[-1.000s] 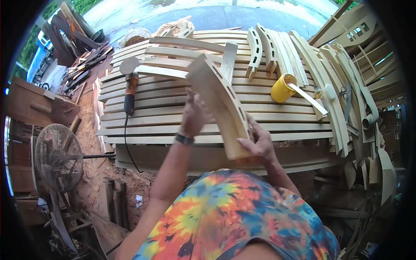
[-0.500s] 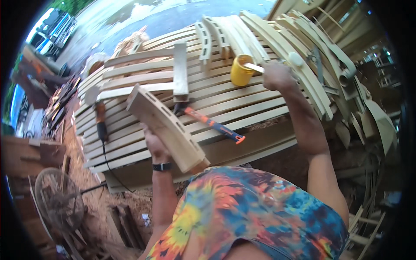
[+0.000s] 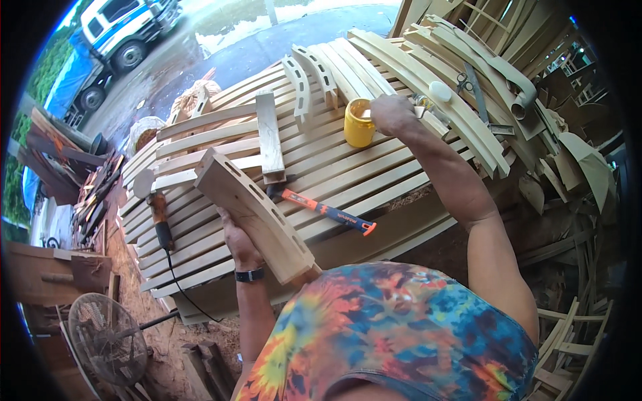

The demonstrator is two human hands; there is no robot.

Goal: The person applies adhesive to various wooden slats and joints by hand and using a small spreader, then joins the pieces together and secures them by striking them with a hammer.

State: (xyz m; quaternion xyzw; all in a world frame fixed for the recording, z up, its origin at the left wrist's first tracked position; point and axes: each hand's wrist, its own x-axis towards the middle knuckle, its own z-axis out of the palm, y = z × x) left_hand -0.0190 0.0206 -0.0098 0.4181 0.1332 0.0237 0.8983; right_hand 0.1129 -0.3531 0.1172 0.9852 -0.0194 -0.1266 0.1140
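My left hand (image 3: 242,242), with a dark band on its wrist, grips a thick curved wooden piece (image 3: 251,217) with a row of slots along its edge; its near end reaches my shirt. My right hand (image 3: 396,115) is closed around a flat pale stick (image 3: 420,112), whose other end is at the mouth of a yellow pot (image 3: 360,128). The pot stands open on the slatted wooden bench (image 3: 348,175). A white round lid (image 3: 440,91) rests on curved boards right of that hand. Beyond the held piece lies a slatted wooden assembly (image 3: 269,134).
An orange and dark blue hammer (image 3: 328,210) lies in front of the assembly. At left rests a corded power tool (image 3: 159,214). Slotted curved pieces (image 3: 296,87), scissors (image 3: 463,81) and a metal square (image 3: 480,100) are farther back. A fan (image 3: 107,337) stands lower left; a truck (image 3: 120,30) is outside.
The view has shifted, bringing more of the truck in. My right hand has moved closer to the yellow pot, with the stick lying lower across its mouth. My left hand keeps its grip.
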